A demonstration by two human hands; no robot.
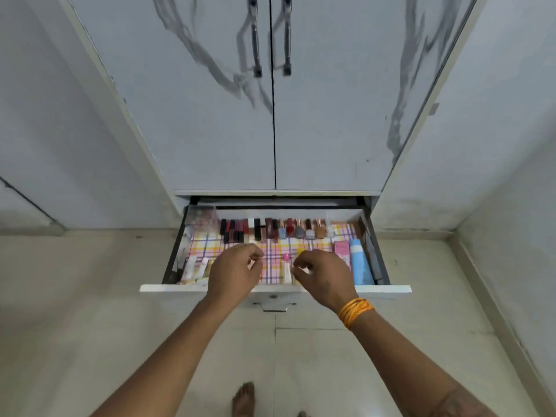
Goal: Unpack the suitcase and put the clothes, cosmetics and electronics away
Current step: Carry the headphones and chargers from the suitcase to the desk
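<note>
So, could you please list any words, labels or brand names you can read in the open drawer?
None can be read.
Pink box: print on it, too blurred.
Blue tube: no legible text.
Tubes at front left: markings too small.
Nail polish bottles: labels unreadable.

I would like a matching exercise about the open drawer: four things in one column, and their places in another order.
Things:
1. blue tube
2. nail polish bottles
3. clear plastic box
4. pink-capped tube

Places:
A. back left corner
B. between the two hands
C. along the right side
D. in the row at the back

Pairs: 1-C, 2-D, 3-A, 4-B
</note>
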